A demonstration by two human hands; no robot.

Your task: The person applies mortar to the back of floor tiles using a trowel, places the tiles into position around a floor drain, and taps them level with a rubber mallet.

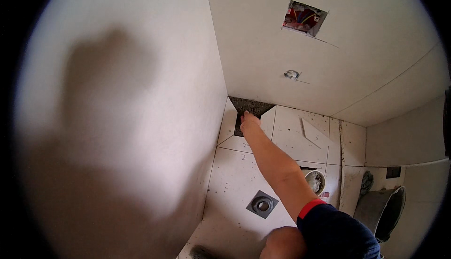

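Observation:
My right arm, in a dark blue sleeve with a red cuff, stretches from the lower right to the far corner. There my right hand (250, 121) is over a dark, rough gap (249, 105) in the tiled floor. Its fingers are bent together and point down into the gap; what they hold, if anything, is hidden. Angled white tile pieces (268, 119) border the gap on both sides, and another cut strip (235, 142) lies along its near side. Pencil marks show on the near tiles. My left hand is outside the picture.
A loose tile offcut (315, 133) lies right of the gap. Beside my arm stands a small white bucket (322, 174); farther right is a large dark bucket (373, 207). A square floor drain (262, 204) sits nearer. Wires show in a wall box (304, 18).

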